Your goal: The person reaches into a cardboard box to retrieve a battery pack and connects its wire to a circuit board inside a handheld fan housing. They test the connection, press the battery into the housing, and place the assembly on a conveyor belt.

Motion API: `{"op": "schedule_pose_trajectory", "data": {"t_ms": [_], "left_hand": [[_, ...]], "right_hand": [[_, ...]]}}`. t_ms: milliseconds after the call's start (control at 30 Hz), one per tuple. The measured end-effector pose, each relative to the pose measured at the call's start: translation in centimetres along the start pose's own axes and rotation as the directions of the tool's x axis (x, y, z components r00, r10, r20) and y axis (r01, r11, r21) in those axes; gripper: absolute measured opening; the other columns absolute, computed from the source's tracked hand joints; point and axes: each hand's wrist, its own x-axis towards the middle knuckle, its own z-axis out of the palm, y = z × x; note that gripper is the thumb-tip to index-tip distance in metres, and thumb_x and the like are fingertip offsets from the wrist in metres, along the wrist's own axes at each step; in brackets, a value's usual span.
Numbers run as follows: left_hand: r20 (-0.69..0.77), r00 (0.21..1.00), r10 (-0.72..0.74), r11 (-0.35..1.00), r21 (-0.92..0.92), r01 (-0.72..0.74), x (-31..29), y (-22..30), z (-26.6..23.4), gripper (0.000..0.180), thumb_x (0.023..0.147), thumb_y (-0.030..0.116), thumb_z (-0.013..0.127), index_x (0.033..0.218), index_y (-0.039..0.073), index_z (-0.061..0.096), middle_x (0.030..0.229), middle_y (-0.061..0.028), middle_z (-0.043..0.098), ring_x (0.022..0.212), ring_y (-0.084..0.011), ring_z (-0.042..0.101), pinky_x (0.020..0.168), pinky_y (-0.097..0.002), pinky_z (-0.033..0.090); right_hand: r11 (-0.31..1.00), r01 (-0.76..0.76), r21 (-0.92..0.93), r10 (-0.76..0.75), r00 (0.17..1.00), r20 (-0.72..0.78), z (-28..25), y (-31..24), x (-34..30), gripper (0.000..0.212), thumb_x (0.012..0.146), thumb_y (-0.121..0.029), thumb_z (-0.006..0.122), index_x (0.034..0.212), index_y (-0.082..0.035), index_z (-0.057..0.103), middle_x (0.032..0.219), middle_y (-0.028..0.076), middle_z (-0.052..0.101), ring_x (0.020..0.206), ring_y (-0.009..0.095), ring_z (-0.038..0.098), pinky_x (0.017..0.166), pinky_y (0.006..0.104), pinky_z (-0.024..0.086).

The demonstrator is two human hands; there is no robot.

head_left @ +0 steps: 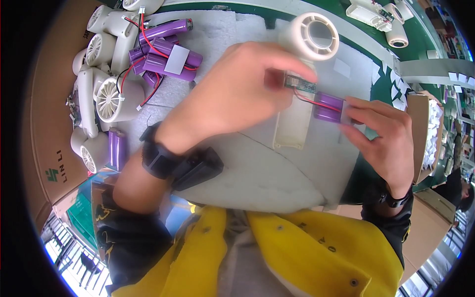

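Observation:
A white handheld fan lies on the pale mat, its round head away from me and its handle shell open. Inside the handle's upper part shows a green circuit board. My left hand is closed around the fan at this board, the index finger reaching over it; its other fingertips are partly hidden. To the right of the handle, my right hand pinches a purple battery pack by its end with a white patch. Red and black wires run between the pack and the board.
Several white fan bodies are heaped at the left beside a cardboard wall. Wired purple battery packs lie next to them. An open box of white pieces stands at the right. More fan parts lie at the far right.

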Motion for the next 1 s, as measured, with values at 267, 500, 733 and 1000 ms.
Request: {"op": "schedule_pose_trajectory", "data": {"t_ms": [267, 500, 733, 1000], "left_hand": [[0.012, 1.0, -0.006, 1.0, -0.004, 0.007, 0.1, 0.1, 0.0, 0.036, 0.08, -0.01, 0.057, 0.111, 0.004, 0.071, 0.109, -0.0061, 0.066, 0.096, -0.0145, 0.063, 0.086, -0.0282, 0.052], [-0.097, 0.99, 0.107, 0.994, -0.029, -0.11, 0.4, -1.0, 0.6, 0.032, 0.074, -0.001, 0.064, 0.104, 0.007, 0.074, 0.084, -0.0106, 0.066, 0.071, -0.0172, 0.059, 0.069, -0.0297, 0.051], [0.013, 1.0, 0.01, 1.0, -0.001, -0.01, 0.3, -0.2, -0.1, 0.036, 0.08, -0.01, 0.058, 0.111, 0.004, 0.071, 0.107, -0.006, 0.067, 0.095, -0.0144, 0.063, 0.084, -0.0279, 0.053], [0.011, 0.999, 0.045, 0.999, -0.011, -0.045, 0.1, -0.6, 0.2, 0.035, 0.081, -0.009, 0.062, 0.111, 0.005, 0.071, 0.106, -0.0059, 0.067, 0.095, -0.0157, 0.063, 0.082, -0.0281, 0.053]], "right_hand": [[0.998, 0.041, -0.04, -0.04, 0.999, 0.02, -0.1, -0.4, -0.2, 0.015, 0.071, 0.006, 0.074, 0.085, 0.005, 0.069, 0.101, 0.016, 0.073, 0.075, 0.029, 0.068, 0.068, 0.0339, 0.056], [0.988, 0.068, -0.138, -0.075, 0.996, -0.049, 0.8, -1.2, 0.0, 0.011, 0.072, 0.003, 0.075, 0.08, 0.003, 0.068, 0.094, 0.017, 0.072, 0.073, 0.03, 0.067, 0.066, 0.0363, 0.056], [0.989, -0.125, 0.082, 0.125, 0.992, 0.01, -0.1, -0.2, -0.1, 0.011, 0.074, 0.003, 0.074, 0.084, 0.003, 0.069, 0.096, 0.015, 0.074, 0.075, 0.03, 0.069, 0.067, 0.0333, 0.056], [0.998, -0.03, 0.054, 0.028, 0.999, 0.03, 0.0, -0.3, -0.1, 0.011, 0.076, 0.001, 0.075, 0.083, 0.0, 0.067, 0.098, 0.015, 0.072, 0.08, 0.035, 0.067, 0.072, 0.0389, 0.055]]}}
